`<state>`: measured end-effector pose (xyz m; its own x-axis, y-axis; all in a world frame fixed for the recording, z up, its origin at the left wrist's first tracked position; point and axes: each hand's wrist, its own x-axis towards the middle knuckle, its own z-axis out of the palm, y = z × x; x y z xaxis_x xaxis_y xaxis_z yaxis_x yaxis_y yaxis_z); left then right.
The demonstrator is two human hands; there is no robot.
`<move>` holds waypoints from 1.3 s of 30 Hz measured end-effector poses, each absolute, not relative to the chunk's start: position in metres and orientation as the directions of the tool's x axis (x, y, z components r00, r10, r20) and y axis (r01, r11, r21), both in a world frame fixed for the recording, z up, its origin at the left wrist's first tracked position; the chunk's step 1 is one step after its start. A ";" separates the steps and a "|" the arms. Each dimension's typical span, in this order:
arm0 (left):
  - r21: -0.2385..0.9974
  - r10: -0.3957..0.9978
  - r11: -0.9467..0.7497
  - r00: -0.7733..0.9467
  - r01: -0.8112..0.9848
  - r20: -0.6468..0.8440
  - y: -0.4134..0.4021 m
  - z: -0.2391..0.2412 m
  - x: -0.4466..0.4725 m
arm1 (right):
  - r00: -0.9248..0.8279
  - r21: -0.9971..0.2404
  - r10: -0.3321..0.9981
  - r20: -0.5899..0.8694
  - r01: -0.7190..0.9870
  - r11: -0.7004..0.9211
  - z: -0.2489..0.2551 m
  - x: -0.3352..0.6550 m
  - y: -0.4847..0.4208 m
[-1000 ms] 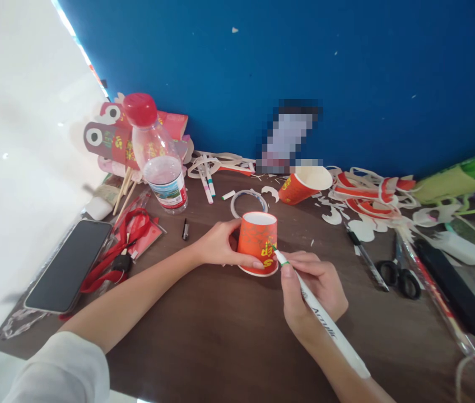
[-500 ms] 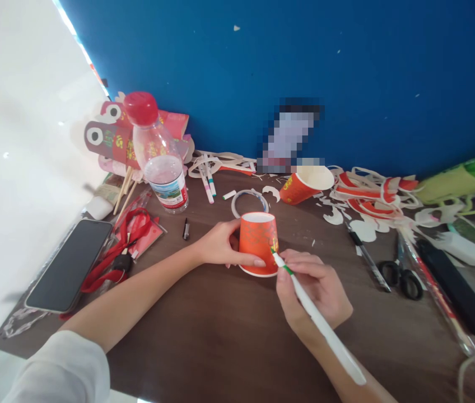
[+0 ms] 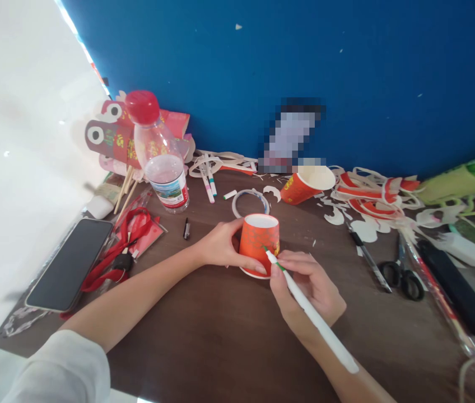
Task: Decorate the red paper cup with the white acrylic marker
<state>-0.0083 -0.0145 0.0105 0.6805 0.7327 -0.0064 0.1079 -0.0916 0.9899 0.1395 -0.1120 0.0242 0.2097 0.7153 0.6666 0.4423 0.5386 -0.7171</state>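
An orange-red paper cup (image 3: 251, 239) stands upside down on the dark table, its wide rim at the bottom. Fingers and thumb of my left hand (image 3: 231, 246) wrap its left side and lower front. Grey-green marks cover part of the cup's wall. Between the fingers of my right hand (image 3: 311, 288) is a white marker (image 3: 319, 324) with a green tip, which meets the front of the cup. A green marker cap (image 3: 229, 195) lies behind the cup, near a pale ring (image 3: 237, 202).
A water bottle (image 3: 168, 184), a phone (image 3: 69, 266) and a red lanyard (image 3: 94, 274) are at left. Another orange cup (image 3: 298, 189) lies tilted behind, beside paper scraps (image 3: 363, 229). Scissors (image 3: 411, 286), a pen (image 3: 369, 260) and a black case (image 3: 456, 285) sit at right.
My right hand and the marker tip have shifted left across the cup's front, from near the yellow print to the middle. My left hand still grips the cup, which has barely moved.
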 end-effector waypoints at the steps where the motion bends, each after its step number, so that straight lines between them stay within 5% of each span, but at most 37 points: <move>1: 0.990 0.733 -0.091 0.681 0.105 -0.005 -0.015 0.011 -0.008 | 0.209 -0.716 0.715 0.667 0.446 0.537 0.024 0.140 -0.112; 30: 0.993 0.719 0.012 0.689 0.118 -0.091 -0.015 0.014 -0.010 | 0.354 -0.801 0.723 0.594 0.341 0.492 0.019 0.142 -0.113; 34: 0.981 0.690 0.100 0.699 0.165 -0.188 -0.014 0.011 -0.012 | 0.353 -0.818 0.740 0.573 0.186 0.545 0.011 0.143 -0.111; 39: 0.985 0.596 0.146 0.787 0.093 -0.162 -0.013 0.006 -0.013 | 0.414 -0.776 0.663 0.624 0.223 0.590 0.012 0.143 -0.107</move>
<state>-0.0135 -0.0127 0.0056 0.7867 0.5956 -0.1623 0.0928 0.1458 0.9850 0.1431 -0.1066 0.0123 0.4141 0.6631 0.6235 0.2229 0.5903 -0.7758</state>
